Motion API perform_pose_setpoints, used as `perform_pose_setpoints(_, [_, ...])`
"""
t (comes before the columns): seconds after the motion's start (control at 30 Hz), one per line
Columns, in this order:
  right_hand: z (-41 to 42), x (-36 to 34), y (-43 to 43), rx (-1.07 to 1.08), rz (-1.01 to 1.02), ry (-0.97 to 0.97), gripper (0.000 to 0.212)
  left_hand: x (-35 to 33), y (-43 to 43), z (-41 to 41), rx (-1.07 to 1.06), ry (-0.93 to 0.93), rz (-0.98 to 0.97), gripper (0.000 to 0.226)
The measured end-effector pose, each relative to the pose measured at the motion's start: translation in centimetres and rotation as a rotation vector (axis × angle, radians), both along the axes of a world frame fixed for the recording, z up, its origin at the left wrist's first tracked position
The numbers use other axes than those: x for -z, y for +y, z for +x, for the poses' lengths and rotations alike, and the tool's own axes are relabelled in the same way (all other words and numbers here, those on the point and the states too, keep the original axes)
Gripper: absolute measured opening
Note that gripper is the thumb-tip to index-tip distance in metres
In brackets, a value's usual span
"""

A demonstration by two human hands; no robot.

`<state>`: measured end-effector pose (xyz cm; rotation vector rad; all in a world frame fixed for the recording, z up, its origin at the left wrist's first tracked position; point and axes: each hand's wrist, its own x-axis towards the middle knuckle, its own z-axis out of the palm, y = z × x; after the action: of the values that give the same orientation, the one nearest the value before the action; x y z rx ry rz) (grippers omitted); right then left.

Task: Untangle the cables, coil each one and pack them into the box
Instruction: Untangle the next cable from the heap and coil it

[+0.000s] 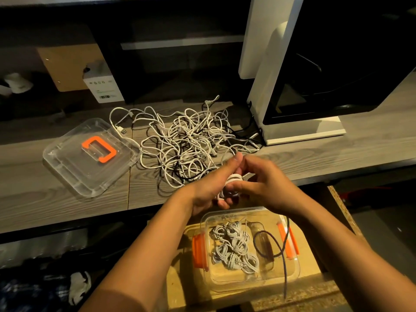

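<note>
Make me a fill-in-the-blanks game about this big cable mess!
The lid has an ____ handle.
The left hand and right hand hold a coil of ____ cable.
The tangled pile lies to the ____ of the lid.
Missing words: orange, white, right.

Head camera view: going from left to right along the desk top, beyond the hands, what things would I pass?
clear lid with an orange handle → tangle of white and black cables → white monitor stand
</note>
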<state>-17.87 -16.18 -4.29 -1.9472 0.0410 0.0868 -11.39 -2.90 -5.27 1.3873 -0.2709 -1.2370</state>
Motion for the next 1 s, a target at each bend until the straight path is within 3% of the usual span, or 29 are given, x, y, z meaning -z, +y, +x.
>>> perform_pose_setpoints(0.17, [0.0,-0.1,-0.7,0.125,0.038,-0.048,0.018,0.2,0.2,-0.7,-0.113,-0.013,-0.171,0.032])
perform_pose_setpoints(0.3, [0.0,-0.5,-0.9,0.176,0.255,-0.034,0.018,0.1,0.1,-1.1,-0.084,-0.377,-0.084,0.006])
perform_pose_setpoints(0.4, [0.0,-0.8,-1.1,0.145,0.309,-0.013,0.009,0.0,0.6,-0.7,-0.003,-0.622,-0.009,0.014])
perform_pose_setpoints(0.47, [0.0,-1.2,-1.7,0.033,0.214,0.062,0.015,-0.1,0.9,-0.5,0.082,-0.753,0.056,0.019])
perform_pose_setpoints(0.57, [0.6,-1.9,-3.3,-0.096,-0.195,0.157,0.006,0.5,1.2,-0.1,0.244,-0.940,0.244,0.017])
perform_pose_setpoints(0.63, [1.0,-2.1,-4.3,-0.128,-0.471,0.131,0.008,1.2,1.3,-0.1,0.284,-0.985,0.325,0.016])
perform_pose_setpoints(0.7, [1.1,-2.3,-4.6,-0.140,-0.572,0.044,0.010,1.5,1.1,-0.2,0.299,-0.965,0.335,0.017])
perform_pose_setpoints(0.8, [1.1,-2.3,-5.0,-0.031,-0.470,-0.041,0.009,1.0,0.5,-0.6,0.331,-0.918,0.303,0.014])
perform_pose_setpoints(0.87, [1.0,-2.4,-5.4,0.058,-0.299,-0.055,0.007,0.4,0.4,-1.6,0.321,-0.881,0.208,0.008])
perform_pose_setpoints(1.0, [-0.1,-0.6,-3.8,0.185,0.215,0.102,0.020,-0.9,-0.5,-3.1,-0.020,-0.933,-0.011,0.019])
